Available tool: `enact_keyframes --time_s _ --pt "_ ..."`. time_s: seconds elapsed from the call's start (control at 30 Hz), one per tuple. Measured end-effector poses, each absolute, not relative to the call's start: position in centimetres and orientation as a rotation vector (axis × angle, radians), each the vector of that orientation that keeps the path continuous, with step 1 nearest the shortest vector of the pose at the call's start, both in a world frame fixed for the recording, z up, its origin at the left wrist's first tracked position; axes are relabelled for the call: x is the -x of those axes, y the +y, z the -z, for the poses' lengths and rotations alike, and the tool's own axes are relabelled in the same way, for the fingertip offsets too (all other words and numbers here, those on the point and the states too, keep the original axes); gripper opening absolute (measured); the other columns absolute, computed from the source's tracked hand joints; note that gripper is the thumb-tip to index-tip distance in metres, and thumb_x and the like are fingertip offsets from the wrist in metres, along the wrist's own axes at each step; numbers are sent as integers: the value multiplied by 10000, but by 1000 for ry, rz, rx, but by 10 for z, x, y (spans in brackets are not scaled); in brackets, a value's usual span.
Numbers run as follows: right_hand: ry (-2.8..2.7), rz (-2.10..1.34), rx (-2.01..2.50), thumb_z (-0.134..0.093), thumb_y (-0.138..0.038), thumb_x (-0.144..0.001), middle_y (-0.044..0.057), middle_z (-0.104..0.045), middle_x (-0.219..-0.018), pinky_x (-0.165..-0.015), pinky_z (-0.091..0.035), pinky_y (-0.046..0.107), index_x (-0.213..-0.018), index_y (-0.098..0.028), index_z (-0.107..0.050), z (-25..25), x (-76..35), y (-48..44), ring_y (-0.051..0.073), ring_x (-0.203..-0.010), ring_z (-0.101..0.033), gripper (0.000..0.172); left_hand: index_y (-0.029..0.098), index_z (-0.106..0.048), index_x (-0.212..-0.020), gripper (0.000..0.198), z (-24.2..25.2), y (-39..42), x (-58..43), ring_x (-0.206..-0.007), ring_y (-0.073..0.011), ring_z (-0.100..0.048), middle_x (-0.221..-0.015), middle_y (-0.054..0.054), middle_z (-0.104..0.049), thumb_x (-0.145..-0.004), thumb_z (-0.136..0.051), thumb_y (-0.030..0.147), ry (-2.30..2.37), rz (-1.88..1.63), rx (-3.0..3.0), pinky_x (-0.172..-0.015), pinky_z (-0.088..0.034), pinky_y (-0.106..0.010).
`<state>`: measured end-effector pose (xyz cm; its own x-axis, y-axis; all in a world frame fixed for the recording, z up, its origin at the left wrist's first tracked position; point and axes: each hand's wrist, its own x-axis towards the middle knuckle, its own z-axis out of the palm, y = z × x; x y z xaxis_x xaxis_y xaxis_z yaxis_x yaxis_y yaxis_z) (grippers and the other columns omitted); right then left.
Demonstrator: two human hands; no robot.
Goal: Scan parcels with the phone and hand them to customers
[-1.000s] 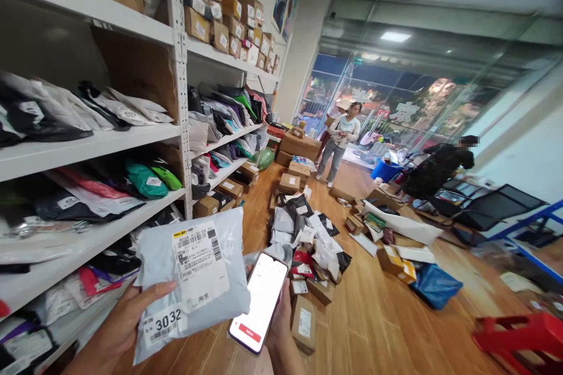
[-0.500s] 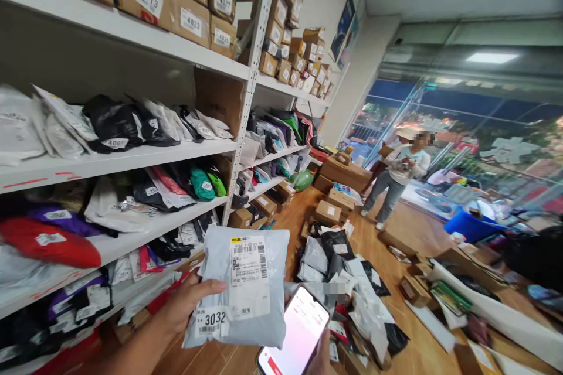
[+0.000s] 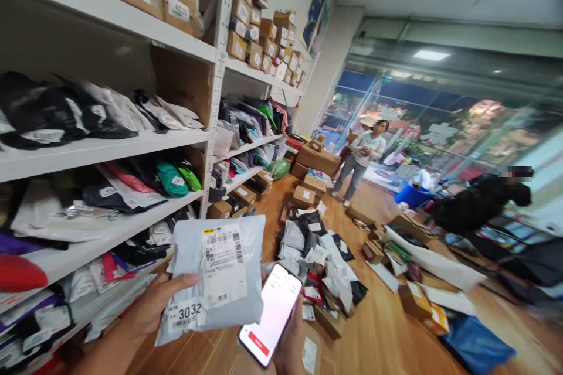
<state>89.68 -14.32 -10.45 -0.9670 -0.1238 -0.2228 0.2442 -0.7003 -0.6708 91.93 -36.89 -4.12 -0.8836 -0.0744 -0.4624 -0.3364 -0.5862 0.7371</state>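
Observation:
My left hand (image 3: 152, 307) grips a grey plastic mailer parcel (image 3: 217, 275) by its lower left corner, thumb across the front. The parcel bears a white shipping label and a sticker numbered 3032. My right hand (image 3: 292, 343) holds a smartphone (image 3: 271, 313) just right of the parcel; its bright screen shows a red button near the bottom. Both sit low in the view, in front of the white shelving (image 3: 109, 146).
Shelves on the left carry bagged parcels and numbered cardboard boxes (image 3: 246, 29). A heap of parcels (image 3: 321, 258) and boxes covers the wooden floor ahead. A person in light clothes (image 3: 363, 155) stands near the glass front; a person in black (image 3: 479, 205) bends at the right.
The view has swung about: it turned left toward the shelves, then partly back right. Both hands keep their hold; the parcel and phone stay low in view.

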Motion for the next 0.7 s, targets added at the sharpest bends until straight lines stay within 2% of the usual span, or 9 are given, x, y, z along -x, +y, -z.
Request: enact_keyframes --time_s 0.13,0.27,0.37,0.5,0.7 --pt "927 2705 -257 -679 -693 -507 56 -761 -856 -740 -536 365 -817 -208 -728 94 -897 -145 254 -791 -699 578 107 -662 -920 722 39 -366 -917 -698 -349 -680 -745 -121 -731 -263 -912 269 1354 -2570 757 -577 -579 -367" --pt "937 2708 -283 -682 -703 -494 51 -761 -855 -779 -525 388 -810 -214 -724 97 -898 -142 260 -802 -697 584 99 -669 -931 736 39 -363 -915 -679 -353 -678 -726 -117 -729 -256 -911 267 1368 -2556 777 -542 -572 -366" --pt "944 2690 -307 -658 -726 -507 74 -758 -886 -774 -524 400 -813 -211 -720 103 -899 -138 270 -800 -696 602 98 -687 -910 682 42 -363 -915 -696 -349 -680 -737 -117 -730 -291 -904 284 1366 -2560 708 -548 -564 -356" --pt "850 2694 -293 -611 -704 -597 95 -741 -974 -835 -504 433 -896 -221 -708 107 -900 -136 301 -925 -672 576 91 -701 -859 546 46 -364 -914 -753 -330 -684 -794 -119 -734 -383 -880 289 1372 -2584 553 -619 -563 -350" --pt "749 2718 -301 -554 -670 -680 90 -730 -1013 -911 -453 524 -943 -252 -702 105 -905 -136 354 -997 -640 516 104 -681 -844 545 47 -360 -913 -790 -342 -679 -836 -122 -734 -371 -881 285 1327 -2630 545 -695 -564 -411"
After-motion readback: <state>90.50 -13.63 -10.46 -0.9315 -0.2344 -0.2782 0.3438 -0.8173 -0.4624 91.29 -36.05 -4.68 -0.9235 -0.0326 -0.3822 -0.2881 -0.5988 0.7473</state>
